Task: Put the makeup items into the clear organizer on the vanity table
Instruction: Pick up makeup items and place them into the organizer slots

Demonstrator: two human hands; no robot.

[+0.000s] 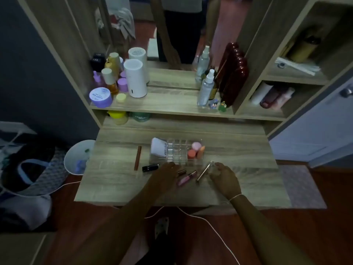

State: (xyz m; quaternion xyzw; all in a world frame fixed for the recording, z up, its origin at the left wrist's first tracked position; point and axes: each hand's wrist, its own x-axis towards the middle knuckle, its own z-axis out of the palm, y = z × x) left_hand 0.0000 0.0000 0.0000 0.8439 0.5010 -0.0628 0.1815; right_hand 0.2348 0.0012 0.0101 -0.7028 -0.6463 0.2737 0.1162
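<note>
The clear organizer (176, 161) stands mid-table on the vanity table (118, 180). It holds a white tube (159, 149) at its left and pink and orange sponges (196, 150) at its right. In front of it lie a black lipstick (150, 167), a pink lip gloss (186, 178), a small brown tube (181, 171) and a slim metallic tube (203, 172). A brown pencil (138, 158) lies to the left. My left hand (166, 175) rests over the small brown tube, fingers curled. My right hand (224, 178) pinches a small clear item (212, 163) near the metallic tube's top.
The shelf above carries jars, bottles, a white cylinder (135, 81), spray bottles (206, 88) and a dark red object (234, 73) before a mirror. Side cubbies are at right. A white bin (76, 159) and bags sit left of the table. A white cable (210, 224) runs across the floor.
</note>
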